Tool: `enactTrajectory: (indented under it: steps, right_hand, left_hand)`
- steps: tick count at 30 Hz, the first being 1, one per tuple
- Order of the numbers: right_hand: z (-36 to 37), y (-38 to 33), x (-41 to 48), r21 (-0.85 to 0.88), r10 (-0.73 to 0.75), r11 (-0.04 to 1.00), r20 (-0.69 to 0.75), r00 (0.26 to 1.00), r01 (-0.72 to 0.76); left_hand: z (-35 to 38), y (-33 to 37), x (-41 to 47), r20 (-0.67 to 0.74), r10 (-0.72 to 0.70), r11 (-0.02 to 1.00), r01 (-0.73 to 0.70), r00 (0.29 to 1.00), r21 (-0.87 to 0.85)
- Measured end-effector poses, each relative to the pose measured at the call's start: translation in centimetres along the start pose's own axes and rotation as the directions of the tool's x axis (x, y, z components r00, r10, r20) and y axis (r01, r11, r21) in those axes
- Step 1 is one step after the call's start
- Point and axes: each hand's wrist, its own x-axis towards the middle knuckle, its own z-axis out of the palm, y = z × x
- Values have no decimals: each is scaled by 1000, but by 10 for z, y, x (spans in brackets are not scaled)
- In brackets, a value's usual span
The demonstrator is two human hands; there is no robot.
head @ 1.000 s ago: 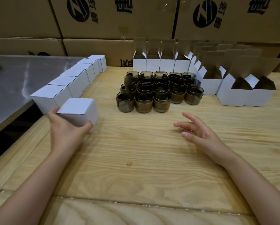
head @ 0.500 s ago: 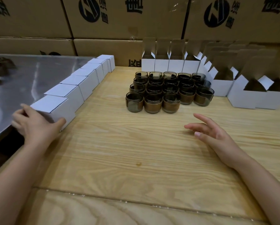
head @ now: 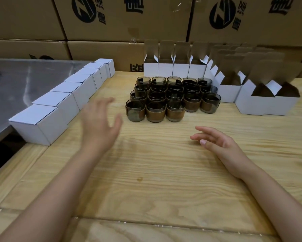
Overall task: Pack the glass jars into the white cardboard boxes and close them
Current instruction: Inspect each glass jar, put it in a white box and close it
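My left hand (head: 101,123) is up over the wooden table (head: 155,172), fingers spread wide and loose, gripping nothing, a bit blurred, between the row of closed white boxes (head: 64,102) on my left and the glass jars (head: 173,98) ahead. My right hand (head: 216,144) hovers low over the planks on the other side, fingers relaxed and slightly curved, holding nothing either. The jars stand upright in a tight block mid-table, touching one another, brown bands round their lower halves, the front ones hiding much of those behind. That block sits squarely between my hands and the open white boxes (head: 174,67) lined up at the back, flaps standing; more open boxes (head: 267,103) crowd the right side, just beside the jars. The closed row runs along the table's left edge beside a shiny metal surface (head: 24,84). Big brown cartons (head: 129,23) wall off the back.
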Motion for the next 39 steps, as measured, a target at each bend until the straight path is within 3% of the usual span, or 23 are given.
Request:
enactTrajectory:
  steps: [2,3,7,9,12,15,17,20,25,35,39]
  right_hand:
    - [-1,0,0,5,7,1000,-1,1000,-7]
    - [-1,0,0,7,10,1000,-1,1000,-10]
    - [0,1,1,34,6,999,-12,1000,-5]
    - [1,3,2,41,7,999,-9,1000,-7]
    - [2,7,7,21,19,1000,-69,997,-17]
    - [-1,9,24,-120,28,991,-265,964,-62]
    - [-6,9,42,-282,34,945,-417,908,-164]
    - [-17,5,77,-447,29,838,-535,844,-312]
    - [-30,7,115,-527,98,724,-561,822,-445]
    - [-27,2,107,-560,-18,716,-610,792,-416]
    - [-14,2,78,-508,-18,767,-628,778,-392]
  left_hand:
    - [26,44,-3,149,102,972,-67,983,-224]
    - [39,65,-7,226,109,950,-35,968,-309]
    - [91,109,-28,468,-87,834,321,880,-449]
    - [106,110,-33,502,-148,809,397,852,-434]
    - [114,101,-29,517,-188,773,450,835,-446]
    - [117,101,-27,511,-198,755,463,836,-464]
    - [118,102,-28,520,-189,756,462,833,-464]
    - [119,101,-28,511,-187,747,459,839,-481]
    - [119,100,-28,517,-190,742,467,834,-481]
    - [122,98,-27,507,-186,741,459,842,-490]
    - [121,98,-27,529,-188,725,481,827,-493]
